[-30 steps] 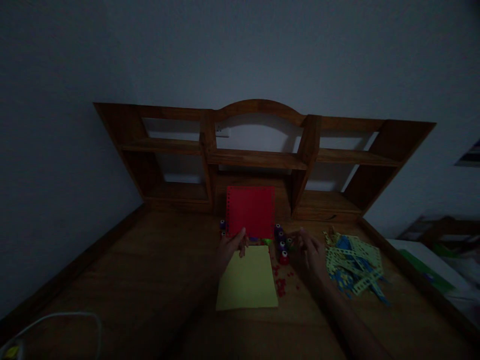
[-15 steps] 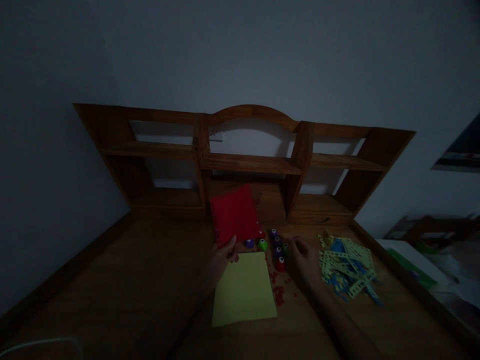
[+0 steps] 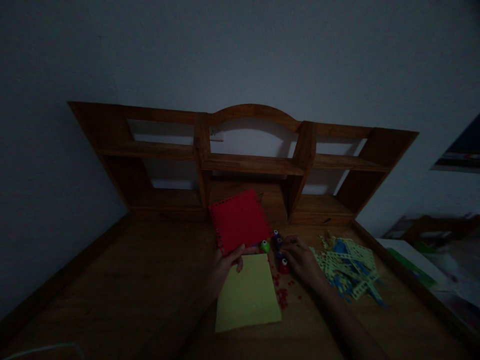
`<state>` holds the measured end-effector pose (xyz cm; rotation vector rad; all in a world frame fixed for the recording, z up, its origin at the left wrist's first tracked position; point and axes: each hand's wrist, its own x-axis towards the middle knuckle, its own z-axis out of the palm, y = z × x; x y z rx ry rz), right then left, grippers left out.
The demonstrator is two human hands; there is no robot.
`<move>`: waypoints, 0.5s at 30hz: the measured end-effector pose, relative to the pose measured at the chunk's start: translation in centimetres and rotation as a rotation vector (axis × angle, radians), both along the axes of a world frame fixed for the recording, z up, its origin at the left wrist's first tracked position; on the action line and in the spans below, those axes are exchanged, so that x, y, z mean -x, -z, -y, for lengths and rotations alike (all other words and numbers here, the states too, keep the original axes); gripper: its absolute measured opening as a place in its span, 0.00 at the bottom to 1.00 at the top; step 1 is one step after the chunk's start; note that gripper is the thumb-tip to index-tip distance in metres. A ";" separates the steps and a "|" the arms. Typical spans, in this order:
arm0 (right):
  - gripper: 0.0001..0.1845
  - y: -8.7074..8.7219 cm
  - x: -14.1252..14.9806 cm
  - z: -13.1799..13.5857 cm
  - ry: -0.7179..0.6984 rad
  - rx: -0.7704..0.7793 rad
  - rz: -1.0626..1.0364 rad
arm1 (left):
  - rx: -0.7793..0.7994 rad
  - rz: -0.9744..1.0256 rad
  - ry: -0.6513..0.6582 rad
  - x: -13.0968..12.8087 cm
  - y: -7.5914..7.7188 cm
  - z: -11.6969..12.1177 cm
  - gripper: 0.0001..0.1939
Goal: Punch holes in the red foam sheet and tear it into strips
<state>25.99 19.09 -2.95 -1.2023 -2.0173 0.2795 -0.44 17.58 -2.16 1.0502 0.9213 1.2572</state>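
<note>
Just below frame centre, I have the red panel (image 3: 242, 220) pinched in my left hand (image 3: 227, 264). Right of centre, my right hand (image 3: 302, 260) is at the purple toys (image 3: 278, 242), grip unclear. Lower centre: yellow sheet (image 3: 247, 296).

In the head view, the left of the two hands (image 3: 228, 264) pinches the near edge of a tilted red sheet (image 3: 242, 220), holes along its sides, above a yellow sheet (image 3: 247, 295) lying on the wooden worktop (image 3: 112, 280). The right hand (image 3: 304, 262) bends its fingers over dark pieces (image 3: 277, 241), its grip unclear, near a red eyed piece (image 3: 284, 267) and a green eyed piece (image 3: 265, 246). Small red bits (image 3: 282, 298) lie beside the yellow sheet, a yellow-and-blue heap (image 3: 352, 270) sits farther right, and a wooden shelf unit (image 3: 253, 163) stands behind.
</note>
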 end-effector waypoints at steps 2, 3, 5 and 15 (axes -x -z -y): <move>0.11 0.0 -0.3 -0.1 -0.012 -0.003 0.002 | 0.006 0.004 -0.007 -0.1 -0.1 0.1 0.21; 0.11 -0.1 -0.5 -0.1 -0.016 -0.005 0.004 | 0.005 0.003 -0.008 -0.1 -0.1 0.1 0.20; 0.11 -0.2 -0.9 -0.1 -0.019 -0.002 0.017 | -0.007 -0.001 -0.002 -0.1 0.0 0.1 0.19; 0.12 -0.2 -1.0 -0.1 0.012 -0.010 0.060 | -0.006 -0.015 0.015 0.9 1.3 -1.2 0.21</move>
